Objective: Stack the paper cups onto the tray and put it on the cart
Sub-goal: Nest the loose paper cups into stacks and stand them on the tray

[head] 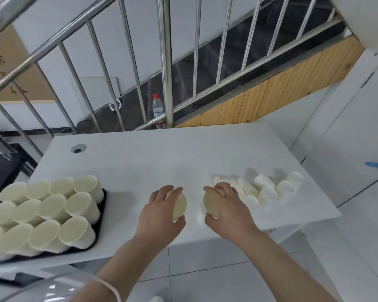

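A black tray point(102, 211) at the table's left front holds several upright white paper cups point(52, 205) in rows. My left hand point(159, 214) grips one paper cup point(179, 206), its mouth turned toward me, above the table's front middle. Just to the right, my right hand point(226, 209) grips another paper cup point(212, 204), likewise tipped with its mouth facing me. A loose pile of paper cups point(268, 189) lies on its sides at the table's right, right behind my right hand.
The white table point(151, 162) has a round cable hole point(78, 148) at its back left. A steel stair railing point(168, 62) runs behind it, with a water bottle point(158, 112) standing past the bars. White tiled floor lies below the front edge.
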The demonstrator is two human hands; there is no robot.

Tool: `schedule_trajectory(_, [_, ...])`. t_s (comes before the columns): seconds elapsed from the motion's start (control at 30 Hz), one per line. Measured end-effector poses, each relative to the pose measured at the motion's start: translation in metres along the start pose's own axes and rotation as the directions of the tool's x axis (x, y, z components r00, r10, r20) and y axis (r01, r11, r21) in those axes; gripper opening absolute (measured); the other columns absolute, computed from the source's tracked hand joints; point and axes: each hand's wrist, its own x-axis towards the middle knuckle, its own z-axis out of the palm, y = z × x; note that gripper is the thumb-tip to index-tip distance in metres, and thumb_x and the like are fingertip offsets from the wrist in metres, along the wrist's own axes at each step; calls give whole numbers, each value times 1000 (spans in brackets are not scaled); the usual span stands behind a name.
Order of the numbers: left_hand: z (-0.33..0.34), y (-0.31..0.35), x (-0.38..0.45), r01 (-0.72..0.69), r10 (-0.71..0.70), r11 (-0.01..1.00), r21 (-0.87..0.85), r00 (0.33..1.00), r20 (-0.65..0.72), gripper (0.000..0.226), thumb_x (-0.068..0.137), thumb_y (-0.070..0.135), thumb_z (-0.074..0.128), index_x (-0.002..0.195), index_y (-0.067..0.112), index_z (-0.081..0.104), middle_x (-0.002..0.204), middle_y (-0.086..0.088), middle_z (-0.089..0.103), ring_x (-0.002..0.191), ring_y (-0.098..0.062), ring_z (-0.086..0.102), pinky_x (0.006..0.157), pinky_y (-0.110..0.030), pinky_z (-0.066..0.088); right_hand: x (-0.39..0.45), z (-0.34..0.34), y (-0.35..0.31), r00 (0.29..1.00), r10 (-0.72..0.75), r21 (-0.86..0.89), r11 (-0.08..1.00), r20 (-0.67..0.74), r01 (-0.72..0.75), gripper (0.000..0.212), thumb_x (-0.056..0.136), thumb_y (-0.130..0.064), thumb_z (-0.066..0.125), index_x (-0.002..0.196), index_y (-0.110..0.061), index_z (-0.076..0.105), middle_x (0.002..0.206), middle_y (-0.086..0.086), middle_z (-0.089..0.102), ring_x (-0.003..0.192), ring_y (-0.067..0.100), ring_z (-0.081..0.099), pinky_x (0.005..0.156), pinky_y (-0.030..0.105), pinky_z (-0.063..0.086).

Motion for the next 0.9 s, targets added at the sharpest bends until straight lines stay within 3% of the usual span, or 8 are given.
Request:
schedule_trajectory(0.3, [-54, -90, -47, 71, -69, 997, 11, 993, -92, 65, 81, 29, 61, 142, 25, 37, 145, 4, 37, 130, -21, 39, 95, -32, 43, 9, 46, -109, 990, -129, 6, 992, 64, 129, 66, 84, -26, 58, 145, -32, 34, 137, -7, 30, 129, 15, 31, 81, 28, 50])
schedule_trajectory(0.5, [-107, -191, -77, 142, -138, 989, 31, 984, -114, 65, 78, 26, 65, 139, 24, 41, 147, 1, 35, 130, -26, 40, 90, -34, 46, 24, 91, -215, 975, -185, 32, 983, 123, 182, 64, 85, -27, 58, 145, -31, 34, 140, -6, 27, 131, 14, 29, 80, 28, 49])
schedule_trajectory(0.67, [-130, -255, -89, 152, -149, 987, 49, 987, -66, 68, 81, 29, 64, 142, 26, 36, 145, 3, 33, 128, -22, 39, 84, -28, 45, 37, 121, -272, 969, -191, 37, 982, 156, 187, 68, 85, -25, 57, 147, -33, 31, 140, -6, 26, 132, 13, 28, 81, 27, 48])
schedule_trajectory(0.9, [-138, -303, -85, 127, -133, 989, 80, 989, 67, 70, 84, 36, 61, 145, 30, 26, 146, 9, 27, 132, -15, 32, 89, -24, 43, 50, 152, -312, 965, -152, 9, 988, 215, 154, 65, 83, -22, 56, 144, -32, 33, 141, -5, 27, 130, 17, 31, 75, 29, 49])
